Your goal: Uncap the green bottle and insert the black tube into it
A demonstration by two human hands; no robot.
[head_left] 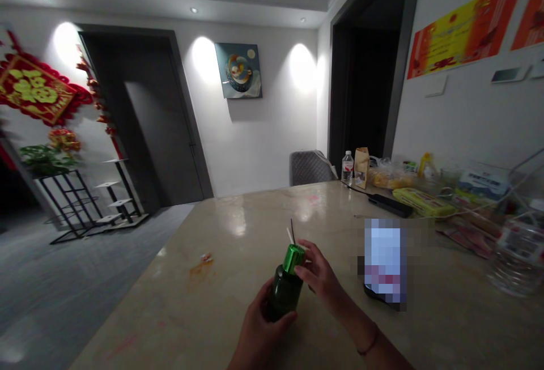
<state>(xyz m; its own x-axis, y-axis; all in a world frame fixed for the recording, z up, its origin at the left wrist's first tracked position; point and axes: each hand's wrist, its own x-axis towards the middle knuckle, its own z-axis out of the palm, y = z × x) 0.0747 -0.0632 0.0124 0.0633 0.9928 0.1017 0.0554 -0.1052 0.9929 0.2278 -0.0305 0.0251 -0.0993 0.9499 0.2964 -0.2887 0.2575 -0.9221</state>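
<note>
Two bare hands meet over a slim dark green bottle [283, 296] topped by a shiny metallic green cap [294, 258], held in the air just above the near part of a polished beige stone table [238, 228]. The bottle's long axis leans, with its base near and to the left and its cap far and to the right. The left hand [259, 329] is nearer the base, its fingers [272, 318] curled closed around the lower body. The right hand [321, 275] is nearer the cap, its fingers [301, 271] half closed with their tips pressed against the cap's side. A thin white stick [289, 235] and a thin dark stick [292, 229] rise just beyond the cap, though it is hard to tell whether they come from the bottle. The dark wall hides whatever the bottle contains. An orange smear [200, 268] marks the table to the left. To the right lies a pixelated, unreadable object [385, 262], and further right stands a large clear plastic jug [518, 262]. At the far end are a clear water bottle [347, 168] and a brown paper bag [361, 168].
</note>
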